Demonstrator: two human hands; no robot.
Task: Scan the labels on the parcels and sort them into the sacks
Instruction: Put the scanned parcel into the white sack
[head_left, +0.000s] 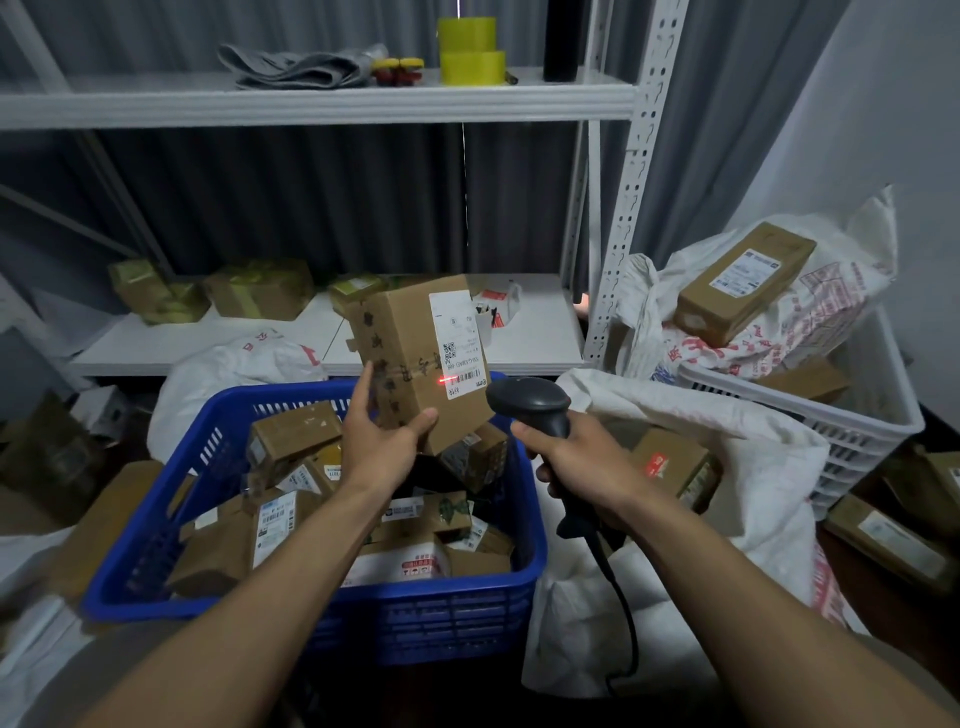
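Note:
My left hand (382, 439) holds a brown cardboard parcel (410, 353) upright above the blue basket (363, 613), thumb under its lower edge and fingers along its left side. The parcel's white label (460, 340) faces me, and a red scanner line glows on the barcode near its bottom. My right hand (574, 460) grips a black handheld scanner (530, 402) by its handle, the head pointing at the label from just right of the parcel. Its cable hangs down below my wrist. The blue basket holds several more labelled parcels.
An open white sack (727, 441) at the right holds a brown parcel. A white basket (857, 415) with a printed sack and a long box stands at the far right. Another white sack (228, 374) lies behind the blue basket. Shelves carry boxes and tape rolls.

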